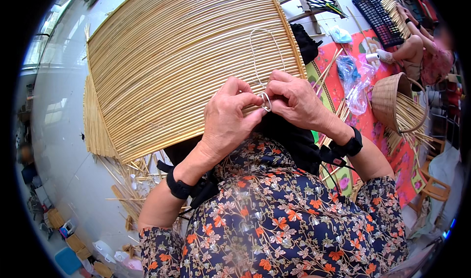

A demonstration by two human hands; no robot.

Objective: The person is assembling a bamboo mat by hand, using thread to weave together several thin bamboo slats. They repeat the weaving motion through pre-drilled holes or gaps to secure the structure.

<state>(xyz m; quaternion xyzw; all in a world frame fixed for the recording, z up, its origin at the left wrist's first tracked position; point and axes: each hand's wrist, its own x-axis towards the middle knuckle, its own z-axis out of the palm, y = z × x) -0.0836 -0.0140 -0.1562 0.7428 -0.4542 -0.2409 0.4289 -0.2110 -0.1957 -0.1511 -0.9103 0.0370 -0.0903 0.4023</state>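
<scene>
A broad panel of thin parallel bamboo sticks (171,67) lies in front of me, its near edge close to my lap. My left hand (230,109) is closed in a pinch at that near edge, gripping a white cord (266,101). Close beside it, my right hand (294,99) pinches the same cord, which forms a small loop between my fingertips. A longer loop of the cord runs up over the sticks beyond my hands. The fingertips partly hide where the cord meets the panel's edge.
Right of me, a wicker basket (387,104) of sticks lies tipped on a red floral mat (333,57), near clear plastic bags (360,84). Another person (427,52) sits at far right by a black crate (378,18). Loose sticks (142,180) litter the floor at left.
</scene>
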